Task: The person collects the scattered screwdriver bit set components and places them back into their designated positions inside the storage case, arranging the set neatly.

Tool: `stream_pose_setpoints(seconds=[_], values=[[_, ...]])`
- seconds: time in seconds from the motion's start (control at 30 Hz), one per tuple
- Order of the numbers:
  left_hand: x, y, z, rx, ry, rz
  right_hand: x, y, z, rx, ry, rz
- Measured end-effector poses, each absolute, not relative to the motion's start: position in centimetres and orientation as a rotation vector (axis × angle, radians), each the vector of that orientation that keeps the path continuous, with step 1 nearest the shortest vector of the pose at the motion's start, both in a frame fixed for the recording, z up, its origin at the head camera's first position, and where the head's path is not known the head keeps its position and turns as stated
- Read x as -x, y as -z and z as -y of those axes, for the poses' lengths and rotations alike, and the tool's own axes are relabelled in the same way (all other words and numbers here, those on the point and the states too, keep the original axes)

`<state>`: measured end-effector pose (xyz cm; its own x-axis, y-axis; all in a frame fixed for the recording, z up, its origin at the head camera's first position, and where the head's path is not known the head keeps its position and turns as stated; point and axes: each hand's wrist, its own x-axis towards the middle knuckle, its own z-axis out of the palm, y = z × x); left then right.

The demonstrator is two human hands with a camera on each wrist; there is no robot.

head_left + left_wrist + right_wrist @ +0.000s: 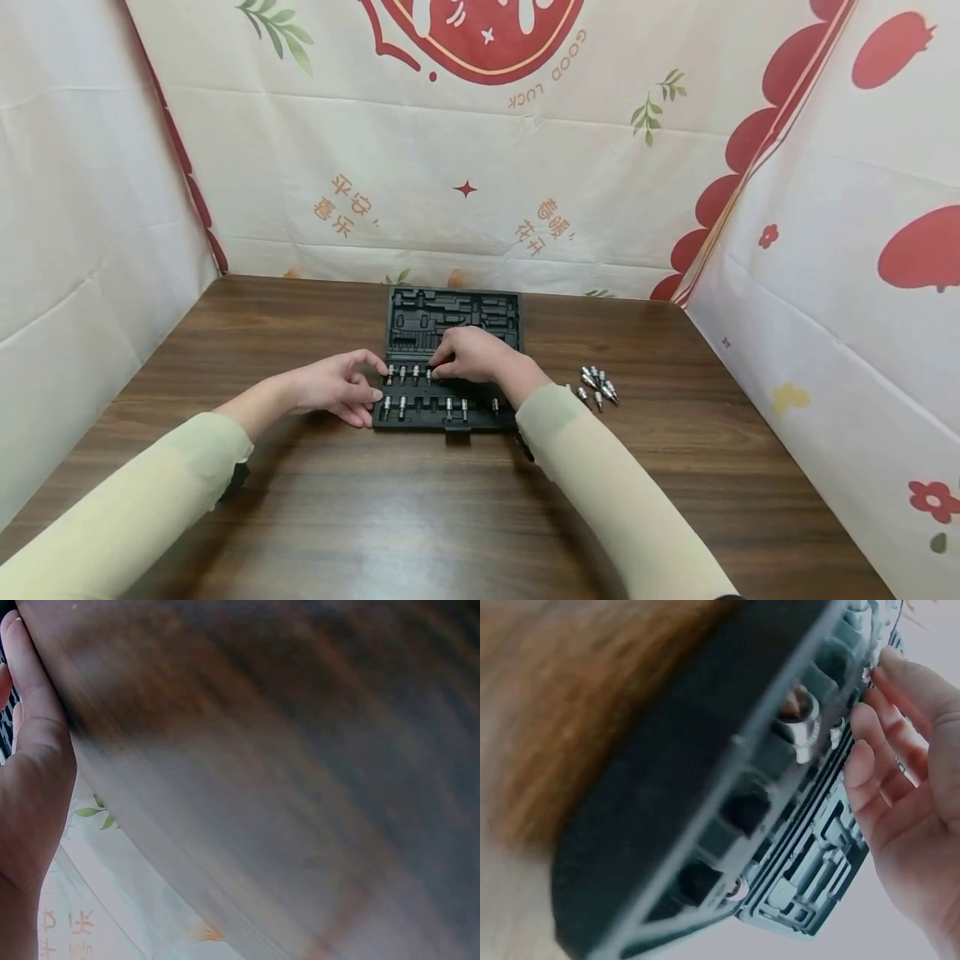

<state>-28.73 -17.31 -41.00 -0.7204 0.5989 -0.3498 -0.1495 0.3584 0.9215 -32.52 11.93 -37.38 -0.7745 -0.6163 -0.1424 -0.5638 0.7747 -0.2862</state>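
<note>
- The right hand (471, 354) lies over the middle of the black tool tray (452, 321), its fingers bent down with the tips at the upper row of socket bits (408, 372). Whether it pinches a bit cannot be told: in the head view the hand hides its own fingertips.
- In the right wrist view the right hand's fingertips (859, 761) touch the tray's ribbed moulding just beside a seated chrome bit (801, 724), with nothing visibly clamped between them.
- The left hand (337, 387) rests at the tray's left edge, thumb and forefinger loosely spread against the rim, holding nothing; the left wrist view shows its fingers straight above the dark wooden table (300, 750).
- The tray's long axis runs away from the person, with its two bit rows running left to right at the near end. The upper row lies directly under the right fingertips; the lower row (425, 406) is nearer the person, between the two wrists.
- The loose pile of bits (596, 385) lies on the table to the right of the tray, just beyond the right forearm, so the right hand is much the nearer to it.
</note>
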Motion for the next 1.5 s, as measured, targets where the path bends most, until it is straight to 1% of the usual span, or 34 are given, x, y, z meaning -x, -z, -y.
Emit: stream_pose_setpoints(seconds=[0.6,0.77,0.9,1.13,1.4,1.5], values=[[28.8,41.2,17.0,-0.394,-1.430,-1.939,32.2,38.1,-11.7,0.908,0.325,-2.850],[28.6,41.1,17.1,-0.386,-1.419,-1.942,32.3,38.3,-12.1,0.937,0.364,-2.819],[28.5,41.2,17.1,-0.390,-1.418,-1.938,32.4,38.2,-13.1,0.956,0.379,-2.786],[28.4,41.2,17.3,-0.407,-1.423,-1.939,32.0,37.6,-15.5,0.883,0.362,-2.805],[28.5,41.0,17.4,-0.411,-1.415,-1.948,31.5,37.3,-17.7,0.867,0.299,-2.838],[28.6,40.9,17.4,-0.414,-1.417,-1.948,31.2,36.6,-18.6,0.856,0.345,-2.850]])
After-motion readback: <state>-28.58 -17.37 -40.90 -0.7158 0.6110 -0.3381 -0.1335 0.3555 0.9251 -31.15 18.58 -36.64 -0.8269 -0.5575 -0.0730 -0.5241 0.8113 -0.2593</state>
